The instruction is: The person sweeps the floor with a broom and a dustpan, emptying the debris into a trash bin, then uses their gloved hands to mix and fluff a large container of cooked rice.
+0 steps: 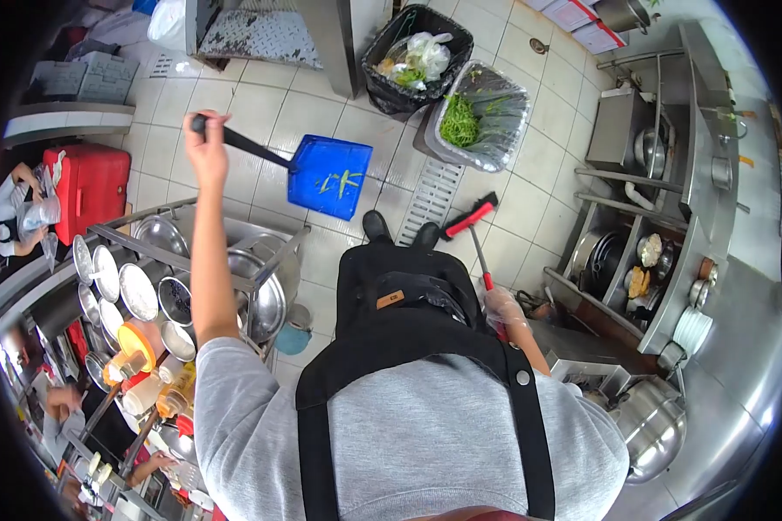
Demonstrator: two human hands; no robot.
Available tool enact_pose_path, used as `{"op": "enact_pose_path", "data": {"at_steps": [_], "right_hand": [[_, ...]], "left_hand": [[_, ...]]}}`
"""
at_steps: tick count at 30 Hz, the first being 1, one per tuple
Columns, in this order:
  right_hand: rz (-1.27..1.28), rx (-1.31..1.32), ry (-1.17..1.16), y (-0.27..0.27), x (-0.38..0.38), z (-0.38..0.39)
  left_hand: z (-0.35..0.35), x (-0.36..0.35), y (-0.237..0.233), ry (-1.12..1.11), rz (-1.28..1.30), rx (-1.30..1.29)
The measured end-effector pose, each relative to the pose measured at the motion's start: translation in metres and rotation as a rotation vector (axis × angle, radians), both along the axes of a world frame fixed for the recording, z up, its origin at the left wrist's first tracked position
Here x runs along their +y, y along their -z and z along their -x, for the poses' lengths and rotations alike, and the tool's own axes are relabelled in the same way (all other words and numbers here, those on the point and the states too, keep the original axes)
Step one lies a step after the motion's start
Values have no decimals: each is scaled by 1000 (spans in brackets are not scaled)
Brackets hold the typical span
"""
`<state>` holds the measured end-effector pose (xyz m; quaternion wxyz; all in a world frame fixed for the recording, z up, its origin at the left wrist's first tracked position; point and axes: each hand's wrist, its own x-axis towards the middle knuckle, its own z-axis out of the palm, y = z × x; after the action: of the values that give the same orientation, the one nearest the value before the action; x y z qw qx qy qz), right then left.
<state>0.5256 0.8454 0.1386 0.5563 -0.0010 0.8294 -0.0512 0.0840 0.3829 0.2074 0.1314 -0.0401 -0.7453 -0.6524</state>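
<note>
"Blue dustpan: where is it, and how would it handle?"

"Ahead of the boots, over the tiled floor; whether they touch, I can't tell. Probably light, stiff plastic. Best held by its long black handle, where the left hand grips near the end."

"And the broom?"

"Head beside the right boot; the gloved right hand grasps its handle. Likely light, too."

"Those green scraps?"

"Lying in the pan: soft-looking, and liable to slide if tilted."
</note>
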Motion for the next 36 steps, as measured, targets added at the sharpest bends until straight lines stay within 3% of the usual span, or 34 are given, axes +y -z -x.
{"op": "enact_pose_path", "data": {"at_steps": [3, 8, 10, 12, 13, 15, 16, 18, 19, 20, 21, 22, 23, 24, 25, 27, 29, 32, 36], "right_hand": [[23, 157, -81, 14, 32, -44], [-69, 280, 355, 80, 79, -111], [-106, 307, 431, 98, 93, -127], [184, 697, 274, 138, 119, -155], [42, 266, 925, 10, 60, -76], [53, 362, 925, 10, 51, -73], [58, 442, 917, 10, 49, -78], [213, 385, 1044, 72, 59, -113], [231, 386, 1101, 77, 57, -121], [241, 391, 1150, 78, 54, -127], [253, 393, 1196, 78, 51, -131], [268, 401, 1236, 79, 49, -136], [280, 404, 1274, 79, 46, -141], [292, 408, 1309, 79, 43, -145], [303, 408, 1349, 79, 40, -150], [321, 407, 1418, 78, 34, -158], [333, 402, 1476, 77, 31, -168], [351, 386, 1552, 78, 25, -178], [372, 383, 1620, 79, 19, -188]], "left_hand": [[15, 25, -105, 3, -146, 223], [-4, 96, -284, -39, -188, 372], [-6, 126, -322, 1, -246, 465], [-12, 167, -351, 150, -305, 579], [-17, 186, -363, 207, -380, 595], [-22, 216, -376, 355, -496, 697], [-62, 251, -396, 188, -359, 712], [-64, 272, -385, 561, -277, 1072], [-57, 284, -345, 273, -26, 950], [-82, 318, -341, 625, -411, 1008], [-106, 334, -315, 587, 56, 1157], [-127, 362, -294, 945, -14, 1228], [-170, 379, -275, 1084, 35, 1045], [-205, 405, -242, 1074, -127, 1234], [-241, 419, -198, 1096, -112, 1309], [-294, 424, -107, 1378, 80, 1373], [-325, 421, -50, 1564, 175, 1361], [-346, 427, -50, 1618, -6, 1263], [-338, 437, -50, 1871, 212, 1244]]}}
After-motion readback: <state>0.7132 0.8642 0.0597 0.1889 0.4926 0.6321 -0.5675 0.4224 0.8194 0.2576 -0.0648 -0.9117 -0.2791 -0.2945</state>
